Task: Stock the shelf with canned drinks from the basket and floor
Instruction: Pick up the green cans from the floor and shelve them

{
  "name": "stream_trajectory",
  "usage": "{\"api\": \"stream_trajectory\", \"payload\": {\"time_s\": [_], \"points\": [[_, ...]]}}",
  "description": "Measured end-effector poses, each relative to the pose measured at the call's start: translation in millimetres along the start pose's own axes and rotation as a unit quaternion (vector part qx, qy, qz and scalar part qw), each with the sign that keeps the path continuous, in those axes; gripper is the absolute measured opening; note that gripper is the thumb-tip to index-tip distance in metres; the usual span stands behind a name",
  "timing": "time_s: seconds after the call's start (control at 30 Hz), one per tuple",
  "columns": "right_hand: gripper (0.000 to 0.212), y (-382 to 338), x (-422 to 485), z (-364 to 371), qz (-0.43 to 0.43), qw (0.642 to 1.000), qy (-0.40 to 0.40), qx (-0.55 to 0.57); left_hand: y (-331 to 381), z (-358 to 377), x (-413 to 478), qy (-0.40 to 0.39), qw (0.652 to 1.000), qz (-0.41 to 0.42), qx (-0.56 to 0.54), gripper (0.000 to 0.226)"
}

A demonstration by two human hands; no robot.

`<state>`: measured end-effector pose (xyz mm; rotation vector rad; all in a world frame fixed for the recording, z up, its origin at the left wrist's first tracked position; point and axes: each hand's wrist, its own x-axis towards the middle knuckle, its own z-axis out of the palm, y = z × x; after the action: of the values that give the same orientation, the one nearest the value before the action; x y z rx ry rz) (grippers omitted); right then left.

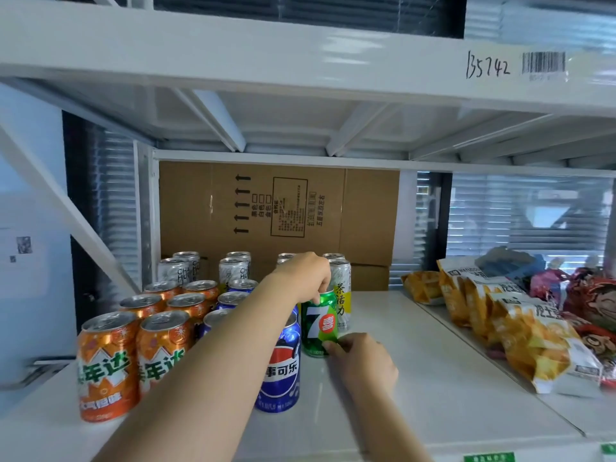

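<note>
A green 7-Up can (318,323) stands upright on the white shelf (433,378), right of the blue Pepsi cans (280,371). My left hand (305,273) grips its top from above. My right hand (363,361) pinches its lower right side with the fingertips. Orange Mirinda cans (108,368) stand in rows at the left. Silver tea cans (233,270) line the back, and one yellow-and-white can (343,295) stands right behind the green one.
A cardboard box (276,208) stands against the back of the shelf. Snack bags (520,331) lie in a row on the right. The upper shelf beam (300,61) hangs overhead. A slanted white brace (50,195) runs down the left side.
</note>
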<state>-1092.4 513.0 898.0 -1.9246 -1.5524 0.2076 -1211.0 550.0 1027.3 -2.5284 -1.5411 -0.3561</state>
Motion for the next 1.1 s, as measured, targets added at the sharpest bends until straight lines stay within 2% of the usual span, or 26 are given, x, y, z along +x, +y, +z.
{"api": "stream_trajectory", "payload": {"time_s": [0.37, 0.7, 1.1], "points": [[0.034, 3.0, -3.0, -7.5, -0.037, 0.999, -0.033, 0.020, -3.5, 3.0, 1.3, -0.001, 1.000, 0.015, 0.015, 0.012], [0.035, 6.0, -1.2, -5.5, -0.068, 0.996, -0.063, 0.004, -17.1, 8.9, 2.4, 0.013, 0.998, -0.015, -0.064, 0.018], [0.035, 7.9, 0.5, -3.2, -0.080, 0.995, -0.065, -0.007, -19.8, 10.3, 2.0, 0.023, 0.996, -0.022, -0.078, 0.017]]}}
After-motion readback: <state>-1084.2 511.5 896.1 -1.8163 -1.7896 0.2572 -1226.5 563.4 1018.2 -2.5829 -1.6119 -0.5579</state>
